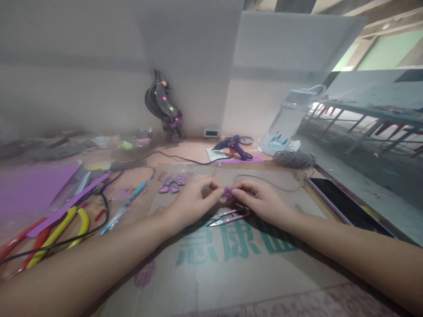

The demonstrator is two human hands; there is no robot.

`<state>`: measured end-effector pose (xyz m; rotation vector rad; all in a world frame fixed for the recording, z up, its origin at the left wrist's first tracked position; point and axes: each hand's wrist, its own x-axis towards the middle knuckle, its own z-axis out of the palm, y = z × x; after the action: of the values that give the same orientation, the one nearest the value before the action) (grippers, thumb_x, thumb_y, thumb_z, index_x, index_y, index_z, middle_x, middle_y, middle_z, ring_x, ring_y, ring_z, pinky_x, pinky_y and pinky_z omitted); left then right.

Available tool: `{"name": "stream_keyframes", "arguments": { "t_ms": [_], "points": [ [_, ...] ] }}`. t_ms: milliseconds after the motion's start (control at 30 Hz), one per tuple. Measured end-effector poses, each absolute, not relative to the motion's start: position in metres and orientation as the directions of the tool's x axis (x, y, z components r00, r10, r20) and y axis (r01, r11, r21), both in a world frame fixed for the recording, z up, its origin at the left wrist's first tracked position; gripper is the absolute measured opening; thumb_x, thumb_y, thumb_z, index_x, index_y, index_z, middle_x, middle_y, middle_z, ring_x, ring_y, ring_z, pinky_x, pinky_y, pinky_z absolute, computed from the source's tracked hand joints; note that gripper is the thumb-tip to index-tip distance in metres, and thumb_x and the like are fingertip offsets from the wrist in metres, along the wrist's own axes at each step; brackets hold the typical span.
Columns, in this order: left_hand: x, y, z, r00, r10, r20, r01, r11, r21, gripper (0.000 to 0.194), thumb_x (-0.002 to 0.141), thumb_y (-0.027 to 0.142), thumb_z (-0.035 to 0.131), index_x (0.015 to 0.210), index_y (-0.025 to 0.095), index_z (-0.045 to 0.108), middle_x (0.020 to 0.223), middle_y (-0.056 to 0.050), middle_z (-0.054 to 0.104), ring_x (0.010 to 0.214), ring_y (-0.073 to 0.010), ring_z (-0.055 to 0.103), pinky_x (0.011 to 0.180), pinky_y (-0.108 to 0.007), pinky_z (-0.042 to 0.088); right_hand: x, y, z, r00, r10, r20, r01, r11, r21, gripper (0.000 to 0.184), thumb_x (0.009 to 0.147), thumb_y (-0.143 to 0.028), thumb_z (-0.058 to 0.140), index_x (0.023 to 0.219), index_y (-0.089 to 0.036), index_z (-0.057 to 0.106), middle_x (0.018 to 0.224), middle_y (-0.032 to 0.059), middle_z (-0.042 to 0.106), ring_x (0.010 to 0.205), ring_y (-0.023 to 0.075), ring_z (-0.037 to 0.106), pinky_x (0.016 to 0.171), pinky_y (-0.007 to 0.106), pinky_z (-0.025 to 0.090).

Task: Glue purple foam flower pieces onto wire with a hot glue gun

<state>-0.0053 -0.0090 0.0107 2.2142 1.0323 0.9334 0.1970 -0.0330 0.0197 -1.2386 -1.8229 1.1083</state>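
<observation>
Between my two hands is a small purple piece (228, 192), pinched from both sides; its exact kind is too small to make out. My left hand (201, 197) grips its left edge with thumb and fingertips. On the right edge, my right hand (259, 198) holds it the same way. Just below the hands, thread snips (228, 216) with pinkish handles lie on the printed cardboard (211, 273), blades toward the left. Left of my left hand sit several small purple and grey cut-out pieces (172, 184).
A blue glue gun (234, 146) lies at the back, near a water bottle (287, 123) and grey cord (294, 158). A phone (346, 207) rests at right. Yellow-handled pliers (54, 235), a pen (124, 207) and purple sheet (36, 187) lie left. A decorated grey crescent (161, 99) stands against the wall.
</observation>
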Motion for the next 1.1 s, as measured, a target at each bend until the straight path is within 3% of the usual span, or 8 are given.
{"name": "stream_keyframes", "arguments": {
  "t_ms": [67,200,400,633,800,900,1000,1100],
  "points": [
    [-0.0057,-0.01,0.0092,0.454,0.791,0.41,0.451,-0.601,0.66,0.017,0.09,0.032,0.053,0.089,0.018,0.062,0.089,-0.002,0.063,0.088,-0.0178,0.058,0.08,-0.03,0.043,0.1966,-0.0325,0.0197,-0.338,0.941,-0.006,0.346,0.119,-0.931,0.028,0.09,-0.044,0.053,0.085,-0.018,0.063,0.08,0.0043,0.071,0.065,0.014,0.064,0.05,0.022,0.048],
    [-0.0062,-0.013,0.007,0.457,0.686,0.567,0.449,-0.728,0.519,0.019,0.09,0.027,0.056,0.107,0.02,0.061,0.105,-0.005,0.062,0.103,-0.0194,0.055,0.091,-0.034,0.041,0.195,-0.0335,0.0224,-0.331,0.943,0.025,0.353,0.149,-0.924,0.029,0.089,-0.043,0.055,0.084,-0.017,0.063,0.079,0.0049,0.071,0.069,0.0143,0.065,0.058,0.024,0.05],
    [-0.0079,-0.0155,0.008,0.52,0.586,0.622,0.483,-0.802,0.351,0.017,0.089,0.018,0.055,0.102,0.022,0.067,0.108,-0.005,0.061,0.103,-0.0192,0.055,0.091,-0.035,0.04,0.1949,-0.0352,0.0248,-0.335,0.94,0.064,0.391,0.2,-0.898,0.027,0.089,-0.042,0.055,0.083,-0.017,0.065,0.079,0.0045,0.07,0.069,0.0154,0.065,0.06,0.027,0.051],
    [-0.0116,-0.0149,0.0107,0.534,0.506,0.678,0.473,-0.843,0.256,0.018,0.09,0.024,0.058,0.103,0.026,0.07,0.105,-0.003,0.067,0.1,-0.0188,0.058,0.09,-0.037,0.039,0.1967,-0.0347,0.024,-0.298,0.952,0.072,0.387,0.19,-0.903,0.025,0.088,-0.04,0.056,0.082,-0.017,0.065,0.079,0.0042,0.071,0.069,0.0153,0.065,0.059,0.025,0.05],
    [-0.0105,-0.0141,0.0097,0.528,0.519,0.672,0.467,-0.839,0.28,0.018,0.091,0.021,0.056,0.1,0.027,0.07,0.103,-0.002,0.067,0.098,-0.0179,0.058,0.089,-0.035,0.04,0.1959,-0.0354,0.0235,-0.294,0.953,0.072,0.405,0.193,-0.894,0.026,0.089,-0.04,0.055,0.084,-0.016,0.066,0.079,0.0044,0.071,0.071,0.0164,0.066,0.059,0.025,0.051],
    [-0.0086,-0.0147,0.0079,0.488,0.578,0.655,0.466,-0.806,0.364,0.016,0.089,0.022,0.057,0.102,0.025,0.066,0.106,-0.003,0.066,0.102,-0.0188,0.057,0.092,-0.035,0.04,0.1949,-0.0371,0.0252,-0.303,0.949,0.093,0.423,0.221,-0.879,0.025,0.089,-0.038,0.055,0.084,-0.016,0.066,0.08,0.0045,0.072,0.073,0.0167,0.067,0.064,0.026,0.053],
    [-0.0067,-0.0146,0.0069,0.423,0.667,0.614,0.476,-0.74,0.476,0.028,0.089,0.028,0.058,0.116,0.022,0.057,0.114,-0.007,0.065,0.107,-0.0211,0.057,0.094,-0.037,0.04,0.1951,-0.0378,0.0264,-0.299,0.945,0.132,0.423,0.255,-0.87,0.025,0.089,-0.038,0.054,0.082,-0.017,0.065,0.08,0.0044,0.072,0.073,0.0163,0.067,0.066,0.026,0.052],
    [-0.0055,-0.0122,0.0084,0.43,0.723,0.541,0.477,-0.69,0.544,0.021,0.089,0.032,0.057,0.106,0.02,0.061,0.106,-0.006,0.068,0.102,-0.0216,0.059,0.092,-0.037,0.041,0.1959,-0.0367,0.0257,-0.273,0.949,0.156,0.445,0.268,-0.854,0.025,0.089,-0.039,0.054,0.081,-0.017,0.065,0.079,0.0042,0.071,0.072,0.0162,0.066,0.063,0.025,0.051]
  ]
}}
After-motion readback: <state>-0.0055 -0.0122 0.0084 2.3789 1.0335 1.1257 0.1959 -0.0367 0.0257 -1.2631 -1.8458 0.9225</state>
